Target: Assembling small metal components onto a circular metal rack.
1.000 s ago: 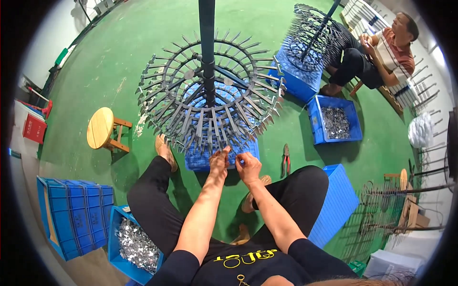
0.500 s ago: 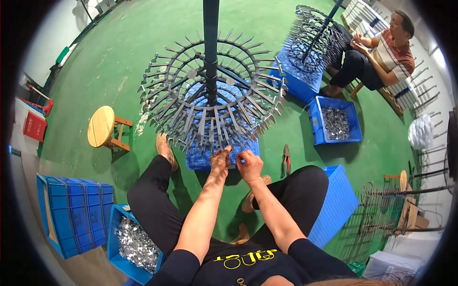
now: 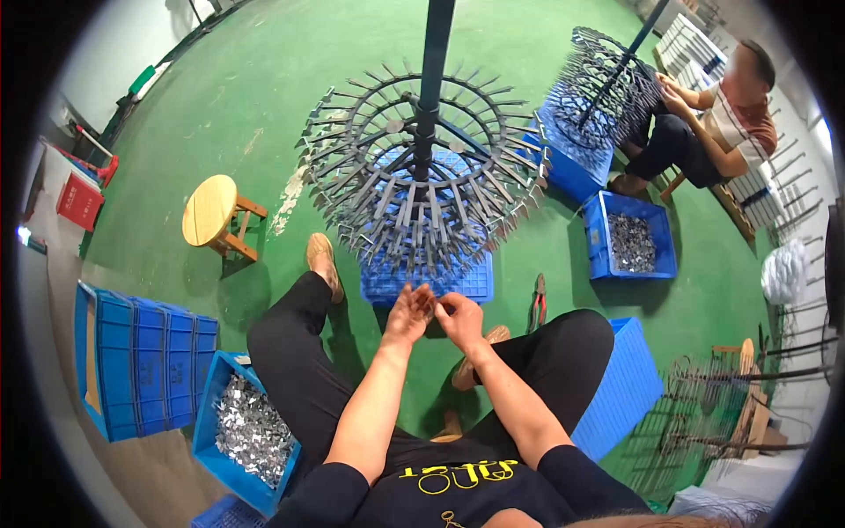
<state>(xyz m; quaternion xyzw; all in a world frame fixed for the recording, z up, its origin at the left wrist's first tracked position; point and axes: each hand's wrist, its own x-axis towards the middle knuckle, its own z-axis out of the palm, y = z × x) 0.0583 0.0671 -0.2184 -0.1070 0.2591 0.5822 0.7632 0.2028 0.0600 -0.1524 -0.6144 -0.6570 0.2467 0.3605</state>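
Note:
My left hand [image 3: 410, 314] is held palm up just below the near rim of a round metal rack, its fingers stretched out and partly apart. Whether small pieces lie in that palm is too small to tell. Close beside it, my right hand [image 3: 460, 322] has thumb and fingers pinched together near the left fingers; what they hold, if anything, is hidden. The dark rack [image 3: 426, 183] has rings of prongs around an upright pole [image 3: 433, 62], with small shiny pieces hanging on several prongs. Both hands are apart from the rack.
A blue bin of small metal pieces [image 3: 251, 431] stands by my left leg, another such bin [image 3: 632, 245] to the right. Blue crates [image 3: 154, 365], a wooden stool [image 3: 211, 211] and pliers [image 3: 539, 302] are around me. A co-worker [image 3: 726, 123] sits at another rack [image 3: 607, 84].
My hands have drawn back from the prongs at the rack's near rim. The left hand has turned palm up and opened out. The whole view has shifted slightly.

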